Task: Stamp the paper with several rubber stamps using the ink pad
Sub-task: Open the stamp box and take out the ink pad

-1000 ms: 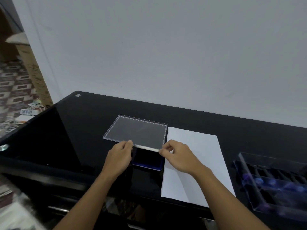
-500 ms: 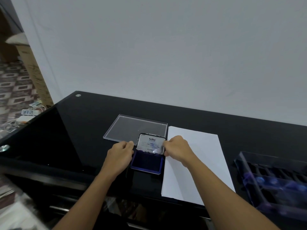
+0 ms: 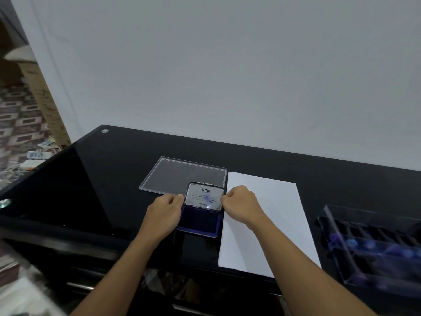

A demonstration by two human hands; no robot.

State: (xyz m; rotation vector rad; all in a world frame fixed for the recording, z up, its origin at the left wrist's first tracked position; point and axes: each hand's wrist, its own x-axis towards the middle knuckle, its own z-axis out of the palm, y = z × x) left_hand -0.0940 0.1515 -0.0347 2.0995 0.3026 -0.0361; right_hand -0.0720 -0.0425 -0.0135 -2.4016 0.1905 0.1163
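Observation:
A blue ink pad (image 3: 197, 222) lies on the black table just left of the white paper (image 3: 271, 215). Its hinged lid (image 3: 203, 196) stands raised, the silver inside with printed text facing me. My left hand (image 3: 165, 213) pinches the lid's left edge and my right hand (image 3: 242, 205) pinches its right edge. The dark blue ink surface shows below the lid. A clear plastic case (image 3: 373, 249) at the right edge of the table holds several blue-topped rubber stamps in slots.
A clear flat plastic cover (image 3: 173, 176) lies on the black glass table (image 3: 91, 190) behind the ink pad. A pale wall rises behind the table. Cardboard and cables lie on the patterned floor at far left.
The ink pad's lid has swung up from nearly flat to standing upright, showing its printed inside. Both hands stayed at its side edges.

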